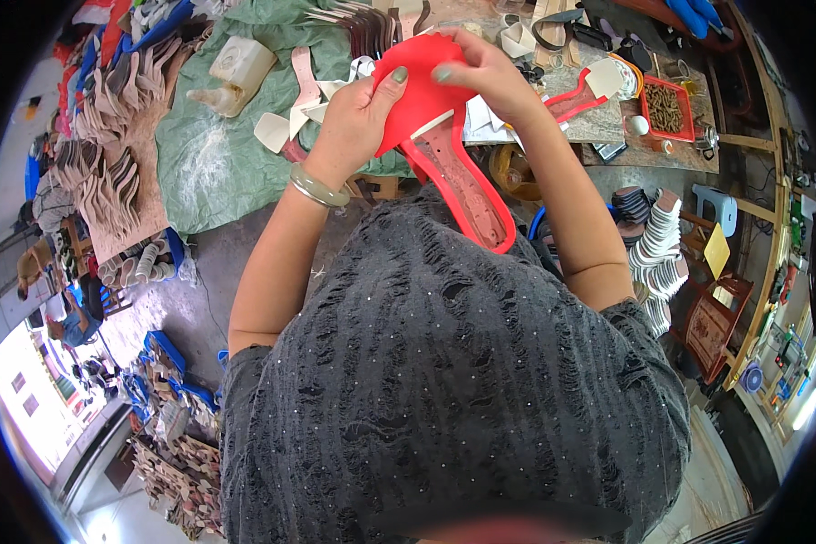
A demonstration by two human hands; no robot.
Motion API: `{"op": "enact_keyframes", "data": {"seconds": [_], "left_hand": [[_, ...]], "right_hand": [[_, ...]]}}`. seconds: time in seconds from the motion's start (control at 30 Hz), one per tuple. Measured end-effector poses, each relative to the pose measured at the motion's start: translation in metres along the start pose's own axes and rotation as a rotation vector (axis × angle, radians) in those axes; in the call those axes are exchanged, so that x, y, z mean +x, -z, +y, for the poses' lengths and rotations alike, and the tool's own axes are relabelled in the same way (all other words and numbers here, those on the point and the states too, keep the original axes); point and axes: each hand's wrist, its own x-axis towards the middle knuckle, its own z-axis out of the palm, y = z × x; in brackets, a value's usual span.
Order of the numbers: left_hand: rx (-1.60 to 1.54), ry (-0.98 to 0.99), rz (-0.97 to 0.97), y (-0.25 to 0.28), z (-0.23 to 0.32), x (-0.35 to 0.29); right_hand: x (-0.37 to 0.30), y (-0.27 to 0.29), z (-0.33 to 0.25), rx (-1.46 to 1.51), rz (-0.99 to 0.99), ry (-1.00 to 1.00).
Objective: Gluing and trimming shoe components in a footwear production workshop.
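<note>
Both hands hold a red-covered shoe insole [419, 98] above the near edge of the worktable. My left hand [361, 118] grips its left side, thumb pressed on the red surface. At the upper right edge, my right hand [488, 77] is closed on it, thumb on top and fingers mostly hidden behind. The insole's narrow brownish part, edged in red, hangs toward my body, and a cream strip shows at the bend. To the right lies another red-edged insole [567, 107] with a cream end. Pinkish insole boards with cream ends [272, 132] lie left of my left hand.
A green cloth [204, 195] covers the table's left part, with a cloudy plastic bottle [242, 71] on it. Dark curved insoles [367, 29] stand at the back. A red tray [669, 109] of small brown pieces sits far right; stacked white insoles [660, 245] stand below.
</note>
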Motion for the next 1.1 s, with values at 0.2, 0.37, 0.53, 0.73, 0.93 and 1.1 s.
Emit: {"op": "enact_keyframes", "data": {"seconds": [0.2, 0.37, 0.53, 0.73, 0.93, 1.1], "left_hand": [[0.051, 0.069, -0.058, -0.006, 0.009, -0.003], [0.1, -0.063, 0.131, -0.001, -0.014, -0.006], [0.176, -0.058, 0.221, -0.005, -0.008, -0.009], [-0.087, -0.084, 0.217, -0.003, -0.015, -0.002], [-0.843, 0.088, -0.003, -0.003, -0.026, -0.02], [-0.903, 0.031, -0.026, -0.004, -0.003, -0.038]], "right_hand": [[0.012, 0.001, 0.0, -0.169, 0.019, -0.1], [-0.02, 0.027, 0.0, -0.21, 0.057, -0.146], [-0.09, 0.026, 0.002, -0.315, -0.424, -0.466], [-0.096, 0.062, 0.053, 0.343, 0.183, -0.326], [-0.061, 0.137, 0.121, -0.314, 0.513, -0.305], [-0.05, 0.166, 0.17, -0.939, 0.407, -0.121]]}}
